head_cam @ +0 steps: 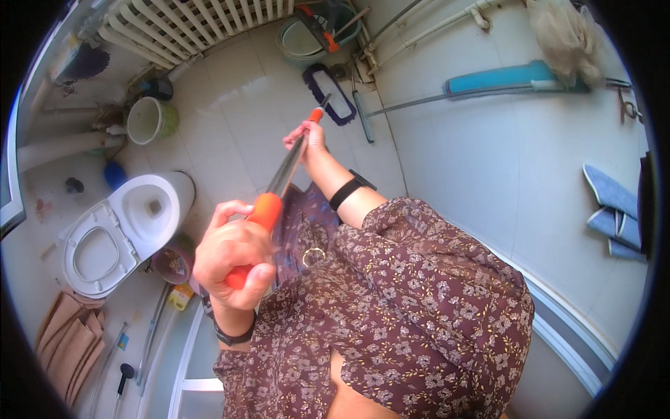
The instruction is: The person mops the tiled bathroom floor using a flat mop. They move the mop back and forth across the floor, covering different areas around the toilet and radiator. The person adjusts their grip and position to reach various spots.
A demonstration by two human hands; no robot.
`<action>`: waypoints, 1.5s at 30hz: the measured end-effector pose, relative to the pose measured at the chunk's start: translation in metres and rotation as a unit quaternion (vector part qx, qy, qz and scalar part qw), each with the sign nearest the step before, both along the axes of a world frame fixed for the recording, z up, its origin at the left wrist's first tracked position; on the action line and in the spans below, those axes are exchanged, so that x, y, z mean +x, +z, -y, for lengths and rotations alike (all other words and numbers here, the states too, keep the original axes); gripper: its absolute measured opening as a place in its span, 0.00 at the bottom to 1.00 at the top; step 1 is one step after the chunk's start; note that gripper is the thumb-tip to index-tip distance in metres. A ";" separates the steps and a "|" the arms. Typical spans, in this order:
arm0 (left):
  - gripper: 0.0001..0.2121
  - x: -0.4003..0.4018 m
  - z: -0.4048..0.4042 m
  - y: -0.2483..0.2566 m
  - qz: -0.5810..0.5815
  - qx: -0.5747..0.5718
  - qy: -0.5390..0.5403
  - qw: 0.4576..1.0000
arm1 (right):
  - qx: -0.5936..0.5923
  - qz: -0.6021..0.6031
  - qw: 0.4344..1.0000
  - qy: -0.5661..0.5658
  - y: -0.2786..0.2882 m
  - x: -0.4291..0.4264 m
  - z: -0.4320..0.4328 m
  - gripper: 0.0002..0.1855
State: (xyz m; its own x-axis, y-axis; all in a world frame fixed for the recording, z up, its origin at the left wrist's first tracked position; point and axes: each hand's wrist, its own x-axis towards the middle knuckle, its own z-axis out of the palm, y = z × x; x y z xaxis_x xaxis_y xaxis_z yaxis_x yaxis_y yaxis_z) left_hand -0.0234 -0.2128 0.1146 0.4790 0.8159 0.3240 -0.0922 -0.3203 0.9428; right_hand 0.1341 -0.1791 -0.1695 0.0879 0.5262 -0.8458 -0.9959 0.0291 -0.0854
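Note:
A flat mop [329, 94] with a dark purple fringe and a pale middle lies on the tiled floor. Its metal pole [285, 167] with orange grips rises towards me. My left hand [235, 256] is closed around the orange grip at the pole's near end. Farther down, my right hand [306, 139] holds the metal shaft just above the lower orange part. The mop head lies beside a squeegee [363, 116] and near a bucket [298, 39] with tools across it.
At the left stand a white toilet [152, 207] with its lid up and a green-white bin [152, 121]. A radiator [193, 26] is at the top left. Along the right wall are a blue flat tool [497, 78], pipes [434, 34] and blue slippers [612, 199].

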 end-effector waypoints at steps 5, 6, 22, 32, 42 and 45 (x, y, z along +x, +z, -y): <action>0.08 -0.002 -0.002 0.002 0.006 0.014 -0.027 1.000 | 0.019 -0.059 0.998 -0.034 0.023 0.000 0.002 0.10; 0.09 -0.005 -0.002 0.005 0.009 0.014 -0.024 1.000 | 0.022 -0.064 0.997 -0.023 0.027 -0.003 0.005 0.10; 0.08 -0.013 0.016 0.013 0.049 -0.001 0.033 0.998 | -0.099 0.008 0.984 0.144 -0.059 0.004 0.003 0.06; 0.11 -0.084 0.019 0.049 0.055 0.049 0.065 0.995 | -0.148 -0.065 0.975 0.152 0.004 -0.043 0.012 0.05; 0.09 -0.149 0.049 0.089 0.183 0.028 0.174 0.967 | -0.049 -0.001 0.924 0.380 0.078 -0.096 0.022 0.04; 0.10 -0.154 0.054 0.103 0.245 0.016 0.111 0.963 | -0.009 0.001 0.908 0.419 0.094 -0.104 0.021 0.06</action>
State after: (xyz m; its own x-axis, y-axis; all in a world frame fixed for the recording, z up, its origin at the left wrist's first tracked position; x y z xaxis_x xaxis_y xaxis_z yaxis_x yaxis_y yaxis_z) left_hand -0.1776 -0.2672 0.2174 0.0774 0.8659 0.4942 -0.4498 -0.4121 0.7924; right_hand 0.0306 -0.2003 -0.0750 -0.3344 0.3952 -0.8556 -0.6681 -0.7397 -0.0806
